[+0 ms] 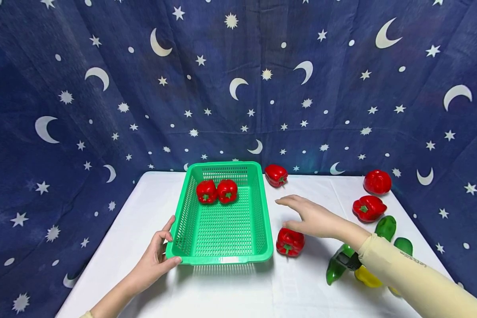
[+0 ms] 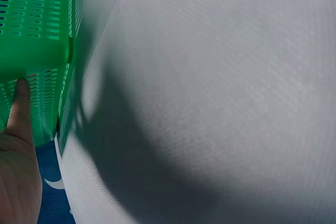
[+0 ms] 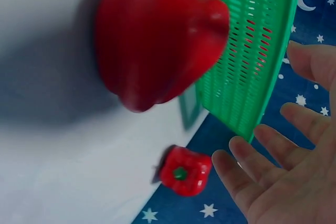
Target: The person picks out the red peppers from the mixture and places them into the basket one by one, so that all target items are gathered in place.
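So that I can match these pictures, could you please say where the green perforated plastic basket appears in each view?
Head: the green perforated plastic basket is just left of centre, in the lower half.
Left wrist: down the left side, cut off by the edge.
Right wrist: upper right, partly behind a lobed red bell pepper.
Shared landmark: the navy cloth with white moons.

The right sleeve (image 1: 425, 279) is pale cream and close-fitting, faintly creased near its cuff (image 1: 367, 251), with a short line of dark lettering (image 1: 413, 259) too small to read. A black, blocky wrist device (image 1: 350, 261) shows below the cuff. The left sleeve (image 1: 86, 315) shows only a cream edge.
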A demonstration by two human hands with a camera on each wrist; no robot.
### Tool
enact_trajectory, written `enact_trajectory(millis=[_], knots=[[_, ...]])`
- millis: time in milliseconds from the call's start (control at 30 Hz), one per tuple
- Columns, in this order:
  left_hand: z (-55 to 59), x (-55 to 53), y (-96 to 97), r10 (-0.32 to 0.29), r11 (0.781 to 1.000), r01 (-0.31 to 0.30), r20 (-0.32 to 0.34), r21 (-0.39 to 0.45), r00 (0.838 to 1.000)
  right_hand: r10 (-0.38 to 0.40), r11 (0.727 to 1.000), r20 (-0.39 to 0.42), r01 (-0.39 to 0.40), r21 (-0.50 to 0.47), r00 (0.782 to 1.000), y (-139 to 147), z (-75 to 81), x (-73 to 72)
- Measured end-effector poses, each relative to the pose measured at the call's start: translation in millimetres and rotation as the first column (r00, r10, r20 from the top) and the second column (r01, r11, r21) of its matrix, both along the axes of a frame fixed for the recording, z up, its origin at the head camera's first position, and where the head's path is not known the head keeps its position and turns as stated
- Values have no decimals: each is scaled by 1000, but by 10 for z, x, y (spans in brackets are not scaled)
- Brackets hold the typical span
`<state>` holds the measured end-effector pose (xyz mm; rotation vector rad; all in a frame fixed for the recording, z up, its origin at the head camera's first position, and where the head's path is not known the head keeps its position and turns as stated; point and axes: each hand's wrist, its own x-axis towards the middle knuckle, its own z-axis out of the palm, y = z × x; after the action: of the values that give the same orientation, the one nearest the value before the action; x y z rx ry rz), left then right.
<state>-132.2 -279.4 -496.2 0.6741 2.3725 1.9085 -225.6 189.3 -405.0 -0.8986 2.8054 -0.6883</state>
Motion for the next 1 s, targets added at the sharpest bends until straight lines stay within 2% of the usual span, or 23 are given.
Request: enact_trajectory(millis=[200,667,1000], knots=[[10,7,4,-2,1000,2,11,6,1000,-13,1000,30,13,6,999,99,-122,91],[-32,-2,-8,-1,1000,1,17,9,1000,-67,996,193,78,-49,979,157,-326,277],[-5,1,9,-5,1000,5,12,7,1000,-138,976,323,183,-113,936,167,-452,326]])
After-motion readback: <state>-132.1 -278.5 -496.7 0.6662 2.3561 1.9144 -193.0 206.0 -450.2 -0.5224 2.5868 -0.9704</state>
